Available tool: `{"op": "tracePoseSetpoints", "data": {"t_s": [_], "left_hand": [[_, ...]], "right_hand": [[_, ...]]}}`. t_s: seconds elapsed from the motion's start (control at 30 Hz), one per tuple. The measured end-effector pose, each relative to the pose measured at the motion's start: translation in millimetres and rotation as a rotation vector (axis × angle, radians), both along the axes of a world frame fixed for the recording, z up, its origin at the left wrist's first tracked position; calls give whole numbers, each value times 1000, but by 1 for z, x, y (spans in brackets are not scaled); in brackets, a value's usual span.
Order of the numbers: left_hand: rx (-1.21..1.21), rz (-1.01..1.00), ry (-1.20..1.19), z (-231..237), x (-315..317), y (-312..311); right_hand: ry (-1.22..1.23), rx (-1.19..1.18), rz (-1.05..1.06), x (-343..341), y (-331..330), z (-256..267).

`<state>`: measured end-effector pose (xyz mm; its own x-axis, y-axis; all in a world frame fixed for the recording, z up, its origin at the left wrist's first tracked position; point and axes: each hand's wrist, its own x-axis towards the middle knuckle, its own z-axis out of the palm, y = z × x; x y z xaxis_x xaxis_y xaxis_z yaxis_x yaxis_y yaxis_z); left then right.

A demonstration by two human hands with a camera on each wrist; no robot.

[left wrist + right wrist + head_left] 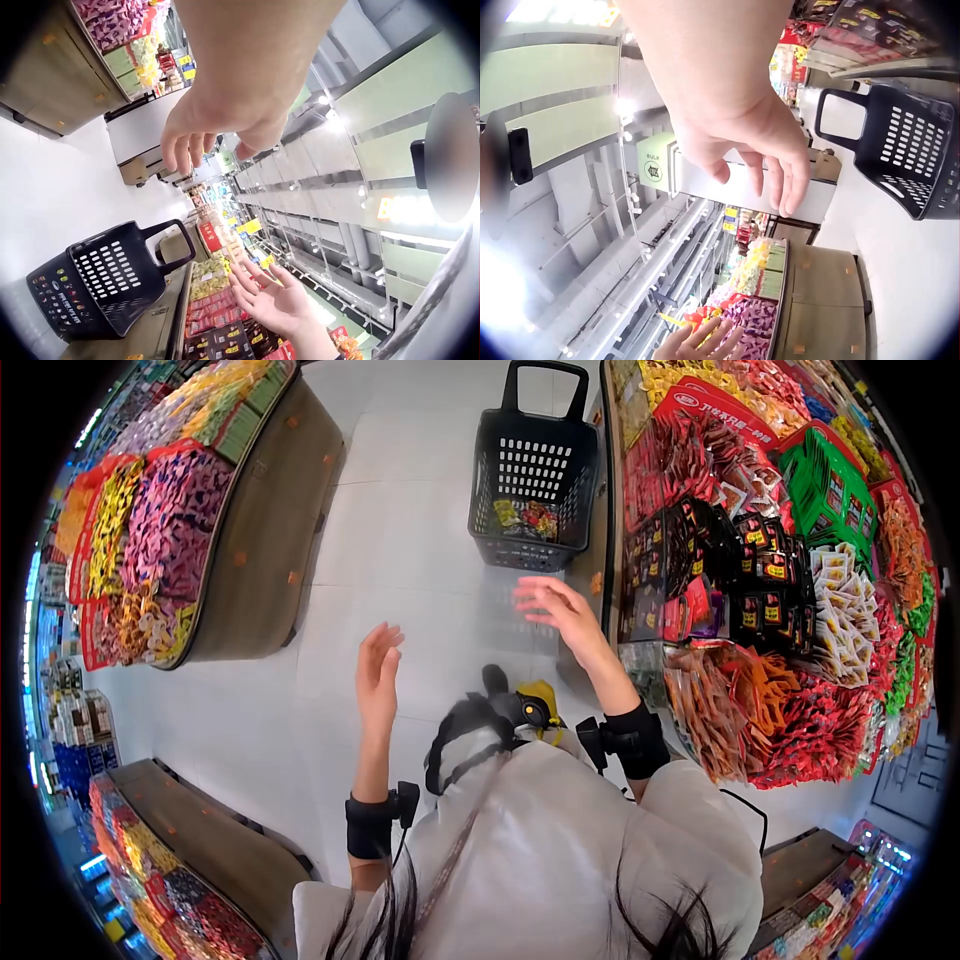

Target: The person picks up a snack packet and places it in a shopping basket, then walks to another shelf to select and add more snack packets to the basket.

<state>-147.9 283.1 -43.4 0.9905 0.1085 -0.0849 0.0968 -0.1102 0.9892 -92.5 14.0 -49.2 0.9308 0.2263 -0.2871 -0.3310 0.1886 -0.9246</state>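
Note:
Both hands are held out in the air in front of the body, apart from each other. My left hand has loosely bent fingers with nothing in them. Bare as well, my right hand reaches toward the near side of a black shopping basket. The basket stands on the floor with its handle up. A few small yellow and red snack packets lie at its bottom. In the left wrist view the fingers of the left hand hang down slightly curled; the right wrist view has the right hand likewise relaxed.
On the right a display bin holds black packets, green packets and red packets. To the left stands a wood-sided bin with purple-wrapped sweets. Another bin is at the lower left. Pale tiled floor runs between them.

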Motion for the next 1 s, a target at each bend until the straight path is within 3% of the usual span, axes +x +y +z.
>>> {"op": "tracePoseSetpoints", "data": {"t_s": [0.2,0.6,1.0], "left_hand": [[-18,-108,7,0,104,11],[-71,-498,91,-58,308,37],[-33,-734,189,-83,402,15]], "right_hand": [[17,-31,-131,59,5,-15],[231,-80,-487,159,40,-60],[262,-130,-653,202,48,-74]]}}
